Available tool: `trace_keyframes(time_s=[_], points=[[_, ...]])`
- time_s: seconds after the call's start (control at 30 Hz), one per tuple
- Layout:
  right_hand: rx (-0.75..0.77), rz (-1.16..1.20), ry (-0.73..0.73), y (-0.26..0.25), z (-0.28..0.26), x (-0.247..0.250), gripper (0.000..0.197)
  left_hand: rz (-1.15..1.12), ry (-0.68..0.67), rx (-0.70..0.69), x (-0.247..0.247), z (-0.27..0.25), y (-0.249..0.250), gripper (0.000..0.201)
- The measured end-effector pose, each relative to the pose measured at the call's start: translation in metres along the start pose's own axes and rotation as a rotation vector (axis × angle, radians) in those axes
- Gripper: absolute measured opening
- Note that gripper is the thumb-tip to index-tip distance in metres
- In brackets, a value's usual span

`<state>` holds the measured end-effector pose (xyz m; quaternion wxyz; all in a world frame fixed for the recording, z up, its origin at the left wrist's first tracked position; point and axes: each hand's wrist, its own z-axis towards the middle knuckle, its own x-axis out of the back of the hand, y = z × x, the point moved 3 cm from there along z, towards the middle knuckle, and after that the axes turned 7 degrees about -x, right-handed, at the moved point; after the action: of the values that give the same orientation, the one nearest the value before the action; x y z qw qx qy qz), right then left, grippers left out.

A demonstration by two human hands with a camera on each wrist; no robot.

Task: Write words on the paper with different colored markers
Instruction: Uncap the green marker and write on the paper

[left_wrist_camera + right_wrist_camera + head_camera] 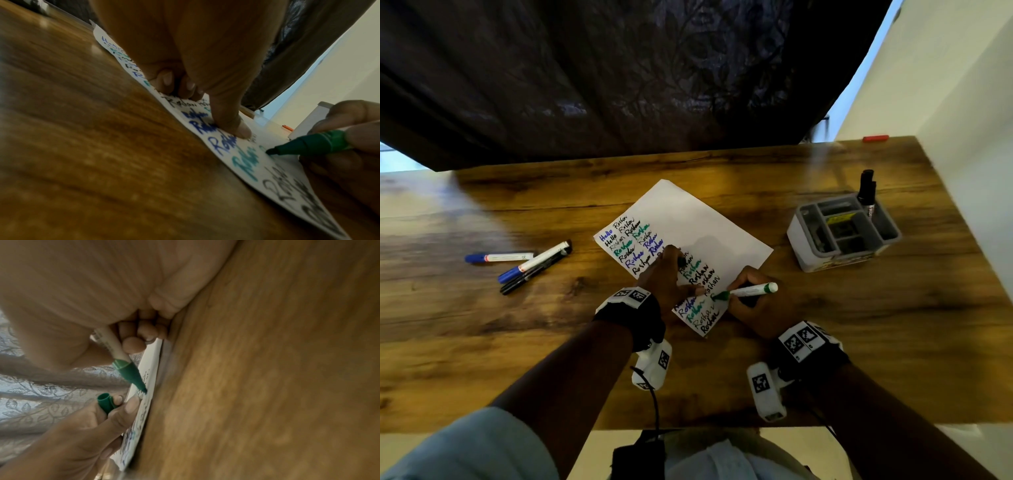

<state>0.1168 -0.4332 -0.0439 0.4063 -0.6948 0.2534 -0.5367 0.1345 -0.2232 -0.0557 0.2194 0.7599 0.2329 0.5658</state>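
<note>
A white paper (688, 212) lies slanted on the wooden table (825, 342), covered with words in blue, black and green. My right hand (748, 301) grips an uncapped green marker (751, 291), and its tip touches the paper near the lower rows. The right wrist view shows the marker (127, 371) slanting down onto the paper (151, 369). My left hand (671, 277) rests on the paper just left of the tip and holds the green cap (104, 402) between curled fingers. One finger (232, 120) presses the paper (267, 172) beside the marker tip (271, 151).
Three markers lie to the left: a blue one (498, 257), a white one with a blue cap (534, 262) and a black one (534, 275). A grey organiser (842, 233) with a black marker (866, 188) stands at the right. A dark curtain hangs behind; a wall borders the right.
</note>
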Motion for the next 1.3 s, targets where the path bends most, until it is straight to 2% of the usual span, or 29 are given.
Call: trace_keyframes(time_s=[0.2, 0.53, 0.8, 0.9, 1.0, 1.3], points=[[0.03, 0.043, 0.074, 0.002, 0.0, 0.004, 0.013, 0.006, -0.005, 0.004, 0.0, 0.001, 0.0, 0.073], [0.091, 0.035, 0.079, 0.005, 0.0, -0.001, 0.013, 0.027, 0.005, 0.0, 0.0, -0.001, 0.002, 0.074], [0.065, 0.223, 0.063, 0.016, 0.009, -0.005, 0.018, 0.034, 0.002, 0.009, 0.0, 0.001, 0.002, 0.071], [0.083, 0.203, 0.038, 0.017, 0.009, -0.008, 0.014, 0.044, 0.005, 0.0, 0.0, 0.0, 0.002, 0.07], [0.101, 0.15, 0.075, 0.017, 0.009, -0.009, 0.023, 0.036, 0.001, 0.004, 0.001, 0.0, 0.002, 0.07], [0.114, 0.09, 0.112, 0.023, 0.01, -0.014, 0.014, 0.024, 0.007, -0.004, 0.0, 0.001, -0.001, 0.073]])
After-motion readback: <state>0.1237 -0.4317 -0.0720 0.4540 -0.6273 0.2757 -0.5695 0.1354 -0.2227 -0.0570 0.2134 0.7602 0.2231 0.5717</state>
